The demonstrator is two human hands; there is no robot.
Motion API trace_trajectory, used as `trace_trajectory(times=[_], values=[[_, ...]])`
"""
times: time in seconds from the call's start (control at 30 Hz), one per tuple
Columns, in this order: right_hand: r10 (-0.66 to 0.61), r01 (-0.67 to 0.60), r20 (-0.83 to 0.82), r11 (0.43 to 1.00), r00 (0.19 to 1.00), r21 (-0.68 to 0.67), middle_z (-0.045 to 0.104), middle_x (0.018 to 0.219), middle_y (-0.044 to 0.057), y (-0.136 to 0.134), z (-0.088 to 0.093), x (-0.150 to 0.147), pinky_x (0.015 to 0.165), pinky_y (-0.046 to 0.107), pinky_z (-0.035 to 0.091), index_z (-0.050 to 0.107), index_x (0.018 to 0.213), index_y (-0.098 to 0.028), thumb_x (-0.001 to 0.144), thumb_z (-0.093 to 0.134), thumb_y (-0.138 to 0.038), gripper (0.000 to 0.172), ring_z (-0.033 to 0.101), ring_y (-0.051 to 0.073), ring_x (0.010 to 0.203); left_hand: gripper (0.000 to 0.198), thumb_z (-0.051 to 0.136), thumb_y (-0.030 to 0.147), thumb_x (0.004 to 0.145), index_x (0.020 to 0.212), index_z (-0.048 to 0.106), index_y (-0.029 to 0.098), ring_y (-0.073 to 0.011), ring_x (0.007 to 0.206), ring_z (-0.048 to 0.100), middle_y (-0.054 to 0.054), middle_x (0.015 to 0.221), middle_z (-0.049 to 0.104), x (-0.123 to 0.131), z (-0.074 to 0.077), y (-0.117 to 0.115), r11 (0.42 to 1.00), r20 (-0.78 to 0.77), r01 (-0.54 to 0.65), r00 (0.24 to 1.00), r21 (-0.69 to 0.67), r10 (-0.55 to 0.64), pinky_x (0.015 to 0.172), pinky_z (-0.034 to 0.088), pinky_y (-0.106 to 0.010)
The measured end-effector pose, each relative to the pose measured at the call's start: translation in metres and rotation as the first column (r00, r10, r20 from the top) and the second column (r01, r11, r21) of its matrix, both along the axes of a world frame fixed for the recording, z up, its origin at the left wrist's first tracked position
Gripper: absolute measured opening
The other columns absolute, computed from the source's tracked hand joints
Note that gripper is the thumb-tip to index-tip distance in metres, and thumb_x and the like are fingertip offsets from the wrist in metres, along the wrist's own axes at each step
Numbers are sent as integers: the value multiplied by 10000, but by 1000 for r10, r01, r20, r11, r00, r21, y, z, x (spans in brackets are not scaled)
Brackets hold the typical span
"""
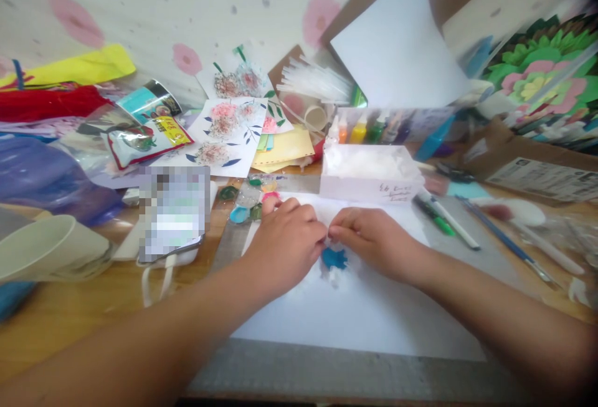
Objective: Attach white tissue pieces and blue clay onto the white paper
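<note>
Over the white paper sheet (pixel 374 326) on the worktop (pixel 70 313), the person's two hands meet, fingertips almost against each other. The left hand (pixel 292 239) comes from the left with its fingers curled down; the right hand (pixel 374 239) comes from the other side, with thumb and forefinger drawn together. A small whitish bit seems to be between the fingertips, but it is blurred, so one cannot tell whether either grip really pinches it.

The blue paint patch (pixel 334 258) lies on the sheet just below this meeting point, on the side toward the person. It is directly under the right thumb, so the right hand appears a little nearer to it than the left. Its outline is ragged on the right edge, and no clear long axis can be seen. A white tuft (pixel 333 278) lies beside the patch, again on the person's side. Beyond the hands stands the white box (pixel 346 186) with white fluffy filling, and left of it lie round lids of paint (pixel 239 214), well apart from the patch.
</note>
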State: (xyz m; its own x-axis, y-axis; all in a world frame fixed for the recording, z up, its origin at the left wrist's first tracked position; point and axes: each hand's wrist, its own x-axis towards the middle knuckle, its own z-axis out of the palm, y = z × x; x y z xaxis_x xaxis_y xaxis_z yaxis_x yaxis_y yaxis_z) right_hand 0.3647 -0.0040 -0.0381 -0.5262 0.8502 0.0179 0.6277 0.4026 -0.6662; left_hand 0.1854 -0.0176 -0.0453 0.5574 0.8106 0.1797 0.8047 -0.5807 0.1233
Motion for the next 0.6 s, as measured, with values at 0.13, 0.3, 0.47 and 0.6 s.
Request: trace_trajectory(times=[0.13,0.3,0.47,0.6], values=[[30,-31,44,999,999,21,686,792,23,-1,1,-4,681,268,439,651,762,-187,896,441,-238,254,617,164,730,160,577,274,835,716,666,218,-203,817,478,-10,763,606,-3,1,2,999,2,-20,1000,33,20,808,261,-433],[-15,15,21,1000,1000,-27,671,766,49,2,-1,-5,724,296,441,619,684,-173,884,447,-231,270,604,177,740,158,568,256,834,712,662,221,-207,836,496,-6,766,604,-4,10,0,999,33,19,999,-28,-18,803,261,-420],[-235,220,-334,972,913,-82,616,696,20,2,9,12,610,250,442,621,682,-169,884,468,-307,288,565,133,635,109,581,223,835,820,682,263,-173,853,501,12,828,597,-7,18,-4,957,128,246,965,-151,-228,846,239,-403],[-345,346,-409,935,845,-74,618,710,21,-4,19,30,604,245,443,627,650,-181,875,495,-322,296,563,132,650,155,580,247,849,941,676,326,-184,876,480,10,855,571,-7,17,-6,955,45,265,964,-134,-261,849,224,-415]])
